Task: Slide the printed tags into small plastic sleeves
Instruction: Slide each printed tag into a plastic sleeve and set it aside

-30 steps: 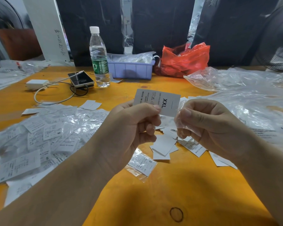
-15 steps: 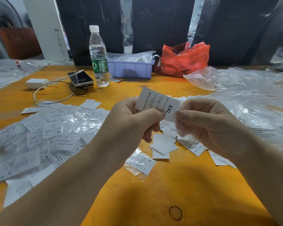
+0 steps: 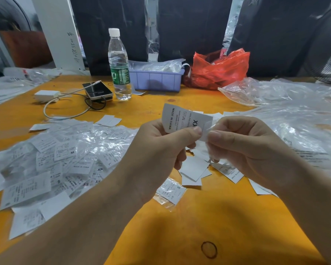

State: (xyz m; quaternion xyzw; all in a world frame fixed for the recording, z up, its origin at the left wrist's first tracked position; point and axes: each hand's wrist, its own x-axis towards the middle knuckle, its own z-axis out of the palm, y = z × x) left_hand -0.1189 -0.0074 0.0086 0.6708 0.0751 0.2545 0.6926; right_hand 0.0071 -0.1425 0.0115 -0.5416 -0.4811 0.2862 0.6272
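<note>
An orange table (image 3: 180, 226) carries the work. To the left lies a broad heap of sleeved tags (image 3: 65, 159), marked XS, S, M and L, which suggests that a good share of the job is done; to the right spreads a mass of loose clear plastic (image 3: 285, 119), apparently the stock of unused sleeves. Along the far edge stand a red bag (image 3: 218, 71), a blue tray (image 3: 157, 79), a water bottle (image 3: 119, 64) and a phone (image 3: 97, 90) with a white cable; none of these lies in the path of the hands. In front of the hands rests a small scatter of bare tags (image 3: 193, 167), still to be sleeved. Above them, the left hand (image 3: 161, 150) pinches a printed tag (image 3: 180, 119), sized XX-something, between thumb and curled fingers. The right hand (image 3: 243, 144) pinches a clear plastic sleeve (image 3: 208, 129) at the tag's right end, its fingers curled. The tag appears only just entered, with most of it outside; whether the sleeve mouth is fully opened cannot be told. One sleeved S tag (image 3: 170, 190) lies just beneath the left wrist.
</note>
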